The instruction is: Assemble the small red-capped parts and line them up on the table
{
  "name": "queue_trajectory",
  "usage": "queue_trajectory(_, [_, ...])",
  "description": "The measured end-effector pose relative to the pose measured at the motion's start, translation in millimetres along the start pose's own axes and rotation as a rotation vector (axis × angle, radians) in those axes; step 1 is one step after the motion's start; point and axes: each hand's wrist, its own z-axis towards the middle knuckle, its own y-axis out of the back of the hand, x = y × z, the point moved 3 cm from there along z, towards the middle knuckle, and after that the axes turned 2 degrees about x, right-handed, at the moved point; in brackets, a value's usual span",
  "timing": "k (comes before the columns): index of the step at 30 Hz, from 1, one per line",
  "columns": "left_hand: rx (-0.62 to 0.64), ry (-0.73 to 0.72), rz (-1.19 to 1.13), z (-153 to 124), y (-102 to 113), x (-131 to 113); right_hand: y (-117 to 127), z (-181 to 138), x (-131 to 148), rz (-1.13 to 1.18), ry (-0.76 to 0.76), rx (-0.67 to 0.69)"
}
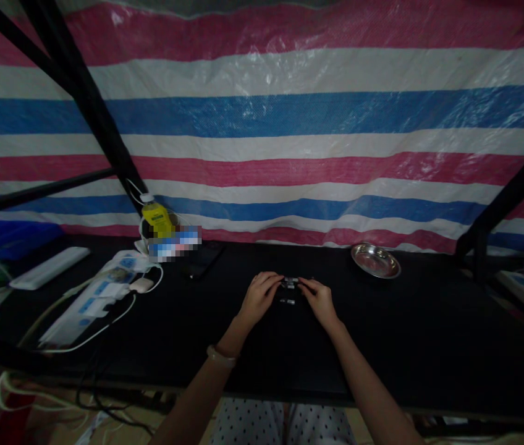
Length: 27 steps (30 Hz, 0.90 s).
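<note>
On the black tabletop (262,364), my left hand (261,295) and my right hand (319,299) face each other with their fingers closed in a pinch. Between the fingertips is a small silvery piece (291,280), with a hand at each end of it. Just below it lies a second small shiny piece (290,286). Nearer to me is another small clear or metallic piece (290,302), apart from both hands. All are too small and dim for me to tell their kind. A pale bangle (221,356) circles my left wrist.
A round metal dish (376,260) stands at the back right. To the left are a white power strip (81,303) with cables, a dark phone-like slab (204,259), and a yellow bottle (157,217). Striped sheeting (290,111) hangs behind; black frame bars (90,117) flank the table.
</note>
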Motion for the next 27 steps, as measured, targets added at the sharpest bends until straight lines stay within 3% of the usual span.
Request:
queue_trajectory(15, [0.062, 0.121, 0.047, 0.6, 0.6, 11.1, 6.4, 1.5, 3.1, -0.086, 0.032, 0.027])
queue_trajectory(18, [0.140, 0.169, 0.023, 0.8, -0.1, 12.9, 10.0, 2.5, 0.1, -0.109, 0.001, -0.026])
queue_trajectory(22, [0.254, 0.189, -0.011, -0.5, -3.3, 12.2, 15.1, 3.4, -1.1, -0.231, -0.021, -0.078])
queue_trajectory(27, [0.277, 0.209, -0.014, -1.1, -2.8, 11.3, 17.6, 2.2, 2.9, -0.469, -0.021, -0.060])
